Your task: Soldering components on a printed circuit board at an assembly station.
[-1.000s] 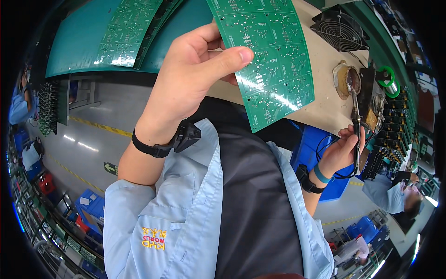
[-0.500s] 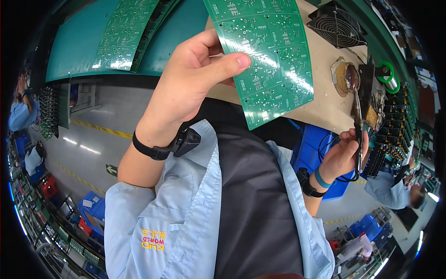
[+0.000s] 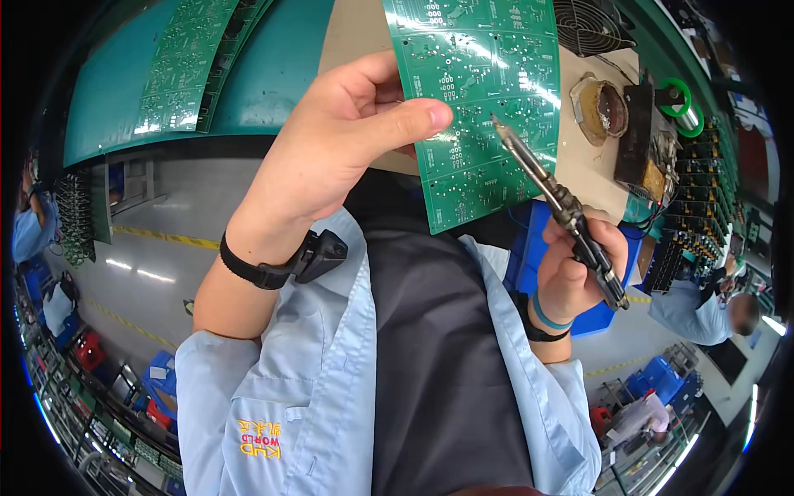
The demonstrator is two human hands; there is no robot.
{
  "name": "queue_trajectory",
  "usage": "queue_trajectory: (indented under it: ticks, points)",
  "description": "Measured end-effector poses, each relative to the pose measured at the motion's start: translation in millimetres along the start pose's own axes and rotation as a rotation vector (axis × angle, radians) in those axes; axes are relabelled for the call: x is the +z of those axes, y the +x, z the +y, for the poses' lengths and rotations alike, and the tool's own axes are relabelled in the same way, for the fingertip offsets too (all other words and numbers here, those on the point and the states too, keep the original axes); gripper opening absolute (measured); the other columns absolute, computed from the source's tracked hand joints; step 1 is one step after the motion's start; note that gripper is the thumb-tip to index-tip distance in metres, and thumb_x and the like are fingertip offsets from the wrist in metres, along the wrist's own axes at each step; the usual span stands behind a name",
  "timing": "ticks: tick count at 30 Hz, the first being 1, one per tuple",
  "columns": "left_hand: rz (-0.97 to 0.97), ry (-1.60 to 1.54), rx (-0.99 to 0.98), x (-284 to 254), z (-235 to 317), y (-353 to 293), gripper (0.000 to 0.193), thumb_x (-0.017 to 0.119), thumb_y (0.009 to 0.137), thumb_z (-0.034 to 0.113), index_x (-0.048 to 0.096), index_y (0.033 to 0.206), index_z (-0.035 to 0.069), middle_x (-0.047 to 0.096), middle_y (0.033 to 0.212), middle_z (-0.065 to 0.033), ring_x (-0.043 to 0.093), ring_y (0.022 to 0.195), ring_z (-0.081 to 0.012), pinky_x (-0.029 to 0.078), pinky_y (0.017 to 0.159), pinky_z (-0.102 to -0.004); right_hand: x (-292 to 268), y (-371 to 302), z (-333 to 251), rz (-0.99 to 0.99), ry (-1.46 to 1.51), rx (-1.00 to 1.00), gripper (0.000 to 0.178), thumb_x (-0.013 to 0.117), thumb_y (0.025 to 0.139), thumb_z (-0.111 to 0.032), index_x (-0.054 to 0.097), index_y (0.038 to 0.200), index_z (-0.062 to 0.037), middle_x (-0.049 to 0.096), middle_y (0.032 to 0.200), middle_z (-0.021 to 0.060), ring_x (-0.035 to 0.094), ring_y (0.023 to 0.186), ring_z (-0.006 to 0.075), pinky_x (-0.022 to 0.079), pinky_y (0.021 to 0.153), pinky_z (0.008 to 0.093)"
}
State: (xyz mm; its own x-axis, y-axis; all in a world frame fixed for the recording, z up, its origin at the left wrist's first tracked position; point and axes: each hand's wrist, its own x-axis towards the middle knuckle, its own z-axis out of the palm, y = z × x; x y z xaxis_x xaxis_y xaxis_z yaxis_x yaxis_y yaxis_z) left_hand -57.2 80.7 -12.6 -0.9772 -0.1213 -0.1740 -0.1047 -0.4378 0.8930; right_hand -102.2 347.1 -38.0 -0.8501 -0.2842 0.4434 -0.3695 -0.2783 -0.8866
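Note:
A green circuit board panel (image 3: 480,107) is tilted up in front of me. My left hand (image 3: 356,124) grips its left edge, thumb on the face and the other fingers behind it, mostly hidden. In my right hand (image 3: 579,264) is a soldering iron (image 3: 550,182), its handle between thumb and fingers. The iron's tip points up and left, over the lower middle of the panel; whether it touches the surface I cannot tell. The panel's top runs out of view.
Right of the panel sit a round tip-cleaning dish (image 3: 602,112), a dark iron stand (image 3: 641,140) and a green solder spool (image 3: 685,107). A black fan (image 3: 587,29) is behind. More green panels (image 3: 182,66) lie on the teal surface (image 3: 281,74) at left. Blue bins (image 3: 529,256) are below.
My right hand has swung the soldering iron from the tip-cleaning dish leftward to the panel. The left hand keeps its hold on the panel, nearly still.

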Motion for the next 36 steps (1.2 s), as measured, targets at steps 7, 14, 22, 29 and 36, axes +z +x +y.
queue_trajectory:
  ticks: [7,14,22,29,36]
  points:
    - [-0.034,-0.079,0.031,4.7,-1.8,-0.2,0.032,0.066,0.089,0.007,0.059,0.119,0.000,0.067,0.109,-0.0051,0.063,0.099,-0.0107,0.050,0.089,-0.0255,2.8,-0.7,0.3,-0.021,-0.023,0.032,0.052,0.080,0.080,-0.029,0.057,0.114,0.0034,0.062,0.093,0.0167,0.064,0.078,0.0235,0.052,0.069,0.0314]
    - [-0.007,-0.079,0.073,7.4,-6.0,-0.2,0.033,0.067,0.089,0.006,0.059,0.120,0.000,0.067,0.109,-0.0056,0.064,0.100,-0.0116,0.051,0.090,-0.0258,1.7,-1.8,1.8,-0.036,-0.036,0.026,0.052,0.079,0.080,-0.029,0.057,0.114,0.0040,0.063,0.094,0.0175,0.064,0.078,0.0234,0.053,0.069,0.0316]
    - [-0.005,-0.078,0.065,6.1,-4.8,-1.4,0.034,0.067,0.088,0.006,0.058,0.120,0.000,0.066,0.110,-0.0061,0.064,0.100,-0.0117,0.051,0.090,-0.0259,2.8,-1.8,1.8,-0.030,-0.030,0.028,0.053,0.079,0.080,-0.030,0.057,0.114,0.0043,0.063,0.094,0.0177,0.064,0.078,0.0236,0.053,0.069,0.0317]
    - [-0.011,-0.094,0.069,6.4,-5.3,-1.5,0.034,0.067,0.089,0.006,0.058,0.120,0.000,0.066,0.110,-0.0060,0.064,0.100,-0.0115,0.051,0.090,-0.0255,3.8,-1.4,2.3,-0.029,-0.031,0.040,0.055,0.080,0.080,-0.031,0.057,0.115,0.0049,0.062,0.092,0.0179,0.064,0.077,0.0241,0.054,0.068,0.0316]
    - [-0.015,-0.085,0.064,5.5,-6.1,-0.5,0.034,0.067,0.089,0.006,0.058,0.120,-0.001,0.067,0.110,-0.0059,0.064,0.100,-0.0110,0.051,0.089,-0.0253,2.3,-2.6,3.9,-0.022,-0.010,0.048,0.057,0.080,0.080,-0.032,0.056,0.115,0.0057,0.063,0.090,0.0185,0.064,0.077,0.0242,0.054,0.068,0.0313]
